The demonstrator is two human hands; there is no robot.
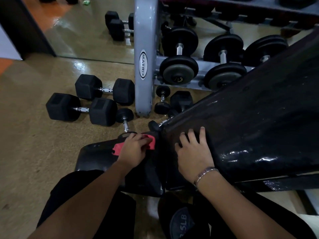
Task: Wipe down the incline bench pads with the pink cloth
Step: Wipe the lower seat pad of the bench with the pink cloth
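The incline bench has two black pads. The small seat pad (96,157) lies low at centre, and the long back pad (250,128) rises to the upper right. My left hand (133,149) presses the pink cloth (118,148) onto the far end of the seat pad, close to the gap between the pads. The cloth shows on both sides of my fingers. My right hand (194,152) rests flat with fingers spread on the lower end of the back pad, holding nothing. A metal bracelet is on that wrist.
Black hex dumbbells (81,109) lie on the tan floor left of the bench. A grey rack post (143,57) stands behind, with round dumbbells (179,56) on its shelf. Small dumbbells (125,120) sit by the seat's far end. A plate (181,223) lies below.
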